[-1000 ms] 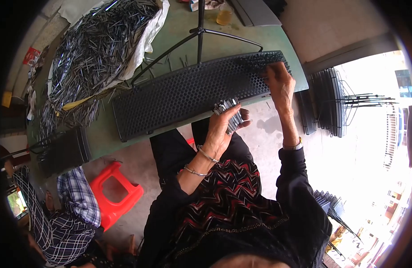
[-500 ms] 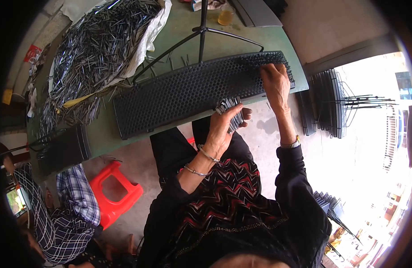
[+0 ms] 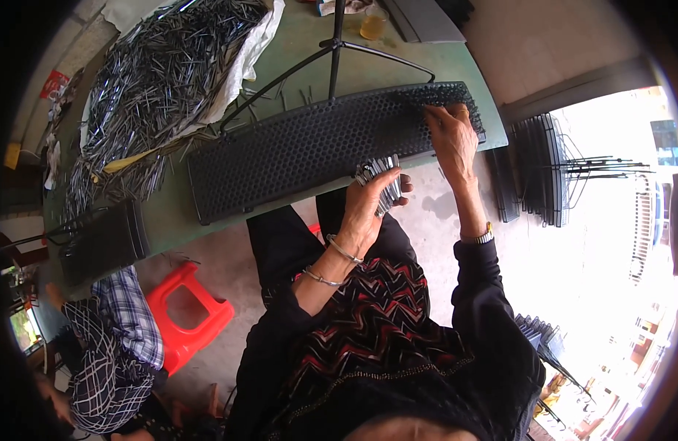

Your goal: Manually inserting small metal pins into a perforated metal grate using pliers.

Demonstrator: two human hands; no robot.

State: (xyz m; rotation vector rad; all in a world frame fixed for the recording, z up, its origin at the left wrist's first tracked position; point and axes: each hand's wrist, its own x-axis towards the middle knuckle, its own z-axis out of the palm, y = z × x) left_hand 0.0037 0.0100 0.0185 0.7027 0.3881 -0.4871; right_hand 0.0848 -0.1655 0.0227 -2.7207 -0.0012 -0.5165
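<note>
A long black panel [image 3: 302, 147] covered in small round holes lies along the near table edge. My left hand [image 3: 363, 206] is closed round a bundle of thin, shiny dark strips [image 3: 385, 184], just below the panel's near edge. At the panel's right end my right hand [image 3: 455, 140] bends down with its fingers pinched together against the surface. Whatever its fingertips hold is hidden. Small dark pieces [image 3: 447, 94] stick up from the holes around that hand. A black rod stand [image 3: 335, 70] with spreading legs reaches the panel's far side.
A heap of loose dark strips [image 3: 170, 73] lies on a white sack [image 3: 243, 70] on the green table [image 3: 397, 62]. A yellowish cup [image 3: 372, 28] stands farther back. Black racks [image 3: 541, 169] are stacked at right. A red stool [image 3: 225, 312] and another person's checked sleeve [image 3: 107, 375] are at lower left.
My right hand has shifted very slightly left, still at the panel's right end. My left hand keeps the bundle in nearly the same place. The other person at lower left has moved an arm.
</note>
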